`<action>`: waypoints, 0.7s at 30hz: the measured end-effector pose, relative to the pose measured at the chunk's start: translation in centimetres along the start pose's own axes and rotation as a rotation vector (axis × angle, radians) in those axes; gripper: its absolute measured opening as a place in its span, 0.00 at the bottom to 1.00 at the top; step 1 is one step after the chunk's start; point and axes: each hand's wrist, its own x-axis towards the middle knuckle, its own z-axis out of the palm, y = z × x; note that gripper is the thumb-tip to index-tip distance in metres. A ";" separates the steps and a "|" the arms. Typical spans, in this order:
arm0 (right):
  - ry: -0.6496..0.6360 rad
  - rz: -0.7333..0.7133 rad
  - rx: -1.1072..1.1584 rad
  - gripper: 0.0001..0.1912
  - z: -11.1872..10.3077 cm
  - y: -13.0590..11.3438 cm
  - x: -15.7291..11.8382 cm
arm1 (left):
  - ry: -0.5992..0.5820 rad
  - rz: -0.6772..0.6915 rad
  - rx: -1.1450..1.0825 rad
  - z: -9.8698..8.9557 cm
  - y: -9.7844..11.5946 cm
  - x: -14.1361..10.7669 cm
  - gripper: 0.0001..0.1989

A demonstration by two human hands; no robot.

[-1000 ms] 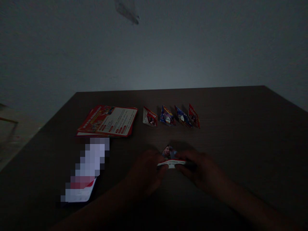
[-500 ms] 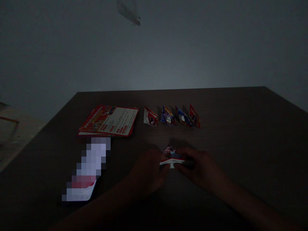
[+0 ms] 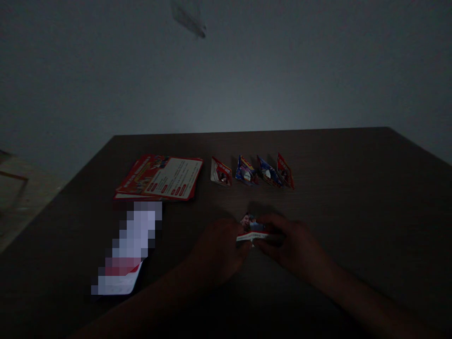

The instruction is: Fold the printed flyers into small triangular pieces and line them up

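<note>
While the wall rises behind its far edge, we have the desk spread before us in dim light. Near its far left corner lies the stack, red and white on top. Towards us from that, nearer the left edge, is the phone, its lit screen mostly blurred. Our left hand and right hand both grip the paper, well in from the side edges. Beyond it, we see four folded papers in a row towards the far edge.
</note>
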 end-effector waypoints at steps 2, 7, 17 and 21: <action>-0.001 0.006 -0.013 0.17 0.0 0.0 0.0 | 0.012 0.004 -0.031 0.1 -0.1 0.0 0.07; -0.001 0.028 -0.028 0.17 -0.1 -0.1 0.0 | 0.034 0.001 -0.102 0.4 -0.4 -0.2 0.11; -0.004 0.029 -0.034 0.19 0.0 0.3 0.0 | 0.050 -0.013 -0.177 0.0 -0.4 -0.1 0.10; -0.013 0.059 -0.034 0.19 -0.1 0.2 0.0 | 0.042 -0.024 -0.197 -0.1 -0.3 -0.2 0.11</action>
